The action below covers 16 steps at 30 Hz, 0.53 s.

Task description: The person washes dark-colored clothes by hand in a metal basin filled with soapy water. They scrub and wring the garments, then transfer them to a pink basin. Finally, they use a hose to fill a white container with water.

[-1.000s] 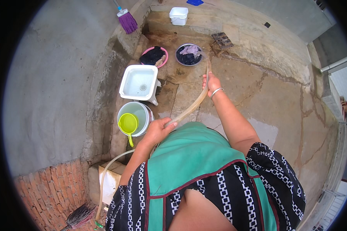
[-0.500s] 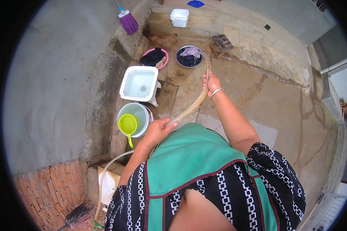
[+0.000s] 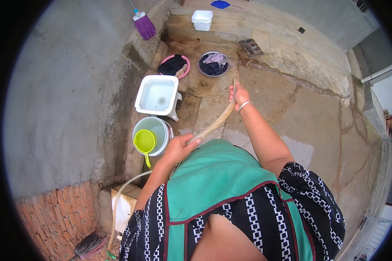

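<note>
A pale, translucent hose [image 3: 217, 122] runs across in front of my green apron, held at two places. My right hand [image 3: 240, 96], with a bangle at the wrist, is wrapped round it near its far end. Closer to my body, my left hand [image 3: 179, 148] grips the same hose. The hose's end bends over the right rim of a grey basin [image 3: 202, 69], which holds a lilac cloth [image 3: 214, 59] and dark cloth in dark water. Behind my left arm the hose continues down to the lower left.
Left of the grey basin sits a pink basin [image 3: 187, 65] with dark cloth. Nearer stand a white square sink [image 3: 154, 96] and a bucket [image 3: 165, 130] carrying a yellow-green dipper [image 3: 144, 141]. A low stool [image 3: 251, 48], a white tub [image 3: 202, 21] and a purple mop [image 3: 144, 27] are farther off.
Inside the grey basin the cloth and water look slightly shifted, with more dark cloth bulging up at the middle. Both hands and the hose stay nearly where they were.
</note>
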Available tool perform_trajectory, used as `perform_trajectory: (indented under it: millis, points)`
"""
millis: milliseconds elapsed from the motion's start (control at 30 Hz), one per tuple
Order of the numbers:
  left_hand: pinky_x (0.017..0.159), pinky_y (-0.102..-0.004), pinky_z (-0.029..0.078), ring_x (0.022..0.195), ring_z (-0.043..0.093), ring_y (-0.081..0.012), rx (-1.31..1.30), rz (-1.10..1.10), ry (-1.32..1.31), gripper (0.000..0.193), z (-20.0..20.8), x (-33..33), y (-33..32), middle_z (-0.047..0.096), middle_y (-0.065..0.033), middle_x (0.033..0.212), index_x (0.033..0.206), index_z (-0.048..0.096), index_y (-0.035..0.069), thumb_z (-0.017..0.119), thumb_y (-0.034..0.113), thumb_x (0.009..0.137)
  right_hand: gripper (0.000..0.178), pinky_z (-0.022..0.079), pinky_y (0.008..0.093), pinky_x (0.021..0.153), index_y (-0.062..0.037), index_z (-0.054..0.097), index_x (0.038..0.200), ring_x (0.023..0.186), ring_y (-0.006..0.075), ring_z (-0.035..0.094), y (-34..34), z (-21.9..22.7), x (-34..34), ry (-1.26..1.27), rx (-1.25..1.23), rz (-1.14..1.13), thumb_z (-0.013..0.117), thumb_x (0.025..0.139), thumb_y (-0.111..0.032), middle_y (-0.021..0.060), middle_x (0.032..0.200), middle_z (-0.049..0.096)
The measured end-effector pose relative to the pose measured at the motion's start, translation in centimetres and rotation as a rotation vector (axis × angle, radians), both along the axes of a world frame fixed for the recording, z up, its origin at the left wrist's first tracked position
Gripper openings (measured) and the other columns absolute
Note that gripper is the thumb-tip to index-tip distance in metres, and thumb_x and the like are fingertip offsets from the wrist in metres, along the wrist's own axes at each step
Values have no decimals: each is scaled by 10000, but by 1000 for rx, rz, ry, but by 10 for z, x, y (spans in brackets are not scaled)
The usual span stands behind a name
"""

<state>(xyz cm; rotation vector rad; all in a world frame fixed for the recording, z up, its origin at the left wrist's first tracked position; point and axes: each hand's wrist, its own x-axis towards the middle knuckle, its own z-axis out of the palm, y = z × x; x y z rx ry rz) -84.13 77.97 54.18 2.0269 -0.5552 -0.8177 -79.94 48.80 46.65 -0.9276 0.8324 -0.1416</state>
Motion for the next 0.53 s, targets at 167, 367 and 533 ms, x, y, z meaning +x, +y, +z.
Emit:
perform_trajectory:
  millis: [167,367,533]
  points:
    - [572,-263,395,627,432,-84,-5,-6,-5,253,-1,0,-1,495,-8,634,832,607,22,607,272,865,352,352,286,437,-55,462,896,463,130,380,-1,-4,0,15,-11,-8,294,965,-357,11,584,420]
    - [574,-261,396,629,433,-83,-2,-9,-2,250,-3,1,-1,500,-9,638,835,609,21,608,270,865,350,344,284,432,-61,462,891,465,129,377,-2,-6,-1,19,7,-10,296,965,-360,9,580,415]
    - [605,-326,458,610,564,-197,21,-31,-60,275,-13,4,1,608,-120,681,916,631,54,615,319,845,357,347,290,432,-62,464,897,465,134,378,-1,-4,0,27,19,-15,303,963,-374,9,579,416]
